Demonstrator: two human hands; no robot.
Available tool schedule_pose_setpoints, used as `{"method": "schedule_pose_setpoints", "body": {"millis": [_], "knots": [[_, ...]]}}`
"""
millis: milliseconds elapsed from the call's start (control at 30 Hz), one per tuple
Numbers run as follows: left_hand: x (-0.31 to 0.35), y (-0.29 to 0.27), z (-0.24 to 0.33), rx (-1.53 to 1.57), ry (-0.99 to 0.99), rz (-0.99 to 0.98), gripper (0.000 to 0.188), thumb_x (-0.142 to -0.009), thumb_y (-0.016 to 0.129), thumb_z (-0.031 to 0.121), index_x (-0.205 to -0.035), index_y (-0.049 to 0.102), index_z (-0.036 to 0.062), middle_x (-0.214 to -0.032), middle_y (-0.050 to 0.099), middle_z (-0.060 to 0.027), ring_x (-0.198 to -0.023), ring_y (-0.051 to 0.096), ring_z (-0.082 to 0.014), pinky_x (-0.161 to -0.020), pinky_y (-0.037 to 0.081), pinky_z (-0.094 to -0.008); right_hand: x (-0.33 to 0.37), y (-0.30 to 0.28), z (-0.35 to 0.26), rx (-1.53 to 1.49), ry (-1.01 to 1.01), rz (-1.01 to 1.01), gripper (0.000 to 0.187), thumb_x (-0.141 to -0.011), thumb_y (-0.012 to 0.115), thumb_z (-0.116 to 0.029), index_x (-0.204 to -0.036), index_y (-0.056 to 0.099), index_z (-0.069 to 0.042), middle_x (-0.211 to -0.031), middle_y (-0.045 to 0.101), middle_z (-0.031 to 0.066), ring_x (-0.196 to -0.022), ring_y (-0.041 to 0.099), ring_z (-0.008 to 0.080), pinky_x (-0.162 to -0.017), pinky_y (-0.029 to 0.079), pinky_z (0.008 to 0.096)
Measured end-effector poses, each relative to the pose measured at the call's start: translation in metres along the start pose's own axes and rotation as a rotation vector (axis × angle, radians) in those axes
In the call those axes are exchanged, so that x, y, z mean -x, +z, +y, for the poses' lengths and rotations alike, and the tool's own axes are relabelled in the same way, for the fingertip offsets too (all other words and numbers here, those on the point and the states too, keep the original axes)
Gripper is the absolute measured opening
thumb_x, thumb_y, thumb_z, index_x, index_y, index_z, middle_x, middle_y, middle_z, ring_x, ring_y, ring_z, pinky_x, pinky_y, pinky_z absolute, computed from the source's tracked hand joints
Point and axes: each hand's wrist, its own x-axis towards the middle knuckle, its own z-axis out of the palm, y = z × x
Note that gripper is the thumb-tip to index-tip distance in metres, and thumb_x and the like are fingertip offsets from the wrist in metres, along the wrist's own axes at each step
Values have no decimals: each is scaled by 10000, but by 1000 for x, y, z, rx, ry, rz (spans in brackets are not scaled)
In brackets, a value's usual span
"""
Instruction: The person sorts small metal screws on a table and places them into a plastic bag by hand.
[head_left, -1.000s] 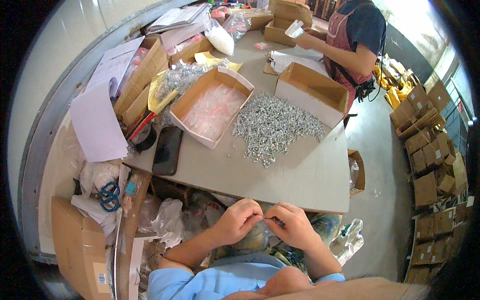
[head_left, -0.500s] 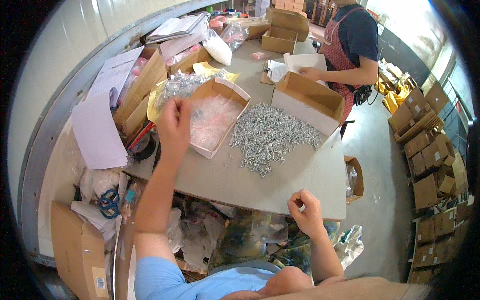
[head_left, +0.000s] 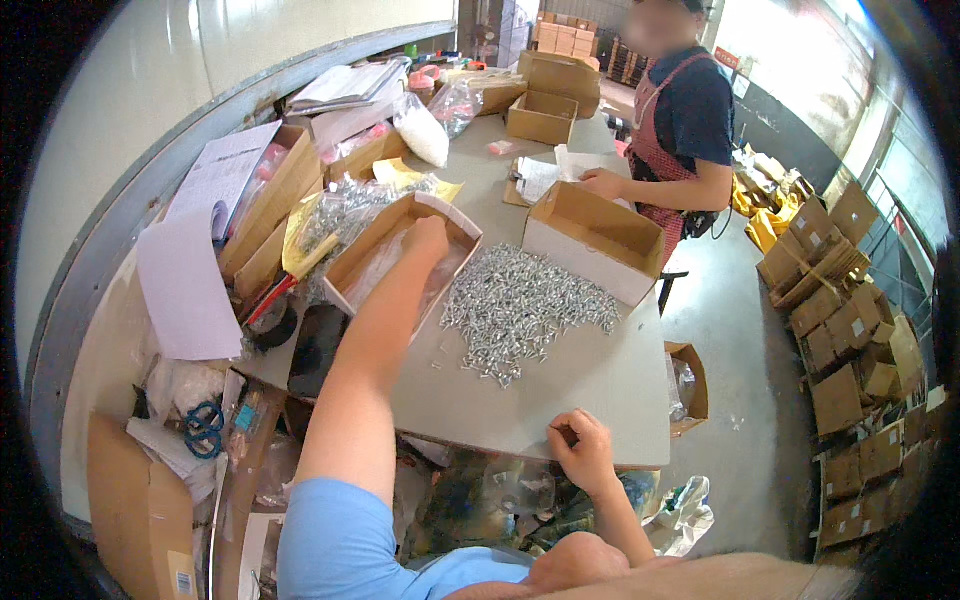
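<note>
1. Upper centre: left hand point(head_left: 427, 238) in cardboard box point(head_left: 372, 240) of plastic bags point(head_left: 366, 276); cannot tell finger state.
2. Lower centre: right hand point(head_left: 583, 447), with fingers curled together, at grey tabletop point(head_left: 490, 415) edge.
3. Mid-frame: heaped silvery screws point(head_left: 520, 310).
4. Far right: stacked cartons point(head_left: 838, 400) beside grey floor point(head_left: 735, 380).

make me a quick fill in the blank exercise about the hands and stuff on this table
1. The person's ____ hand is in the box of plastic bags.
2. The pile of screws lies to the ____ of that box.
3. The person's own sleeve is light ____ in colour.

Missing words: left; right; blue
</note>
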Motion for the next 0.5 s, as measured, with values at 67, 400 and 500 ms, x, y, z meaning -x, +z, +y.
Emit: {"method": "schedule_pose_setpoints", "body": {"millis": [67,400,500], "knots": [[-10,-3,-13,-19,33,-33,259,-835,602,219,-993,680,29,-1020,659,-215,-955,636,-378,-832,514,-426,-2,-4,-5,10,56,-71,75,-779,649,-64,-837,608,-39,-785,597,124,-682,588,278,-605,476,350],[46,-68,-29,447,220,131,233,-884,565,190,-979,681,12,-869,675,-199,-772,660,-293,-706,502,-392,-22,-7,2,71,93,-222,182,-799,674,-145,-939,628,-37,-938,603,140,-849,603,310,-737,497,385],[52,-72,-44,380,176,119,247,-888,553,201,-972,685,10,-795,665,-190,-740,651,-313,-690,492,-400,-51,-3,8,265,-68,-209,370,-811,687,-202,-1151,604,-82,-1201,527,180,-1136,503,348,-945,437,417]]}}
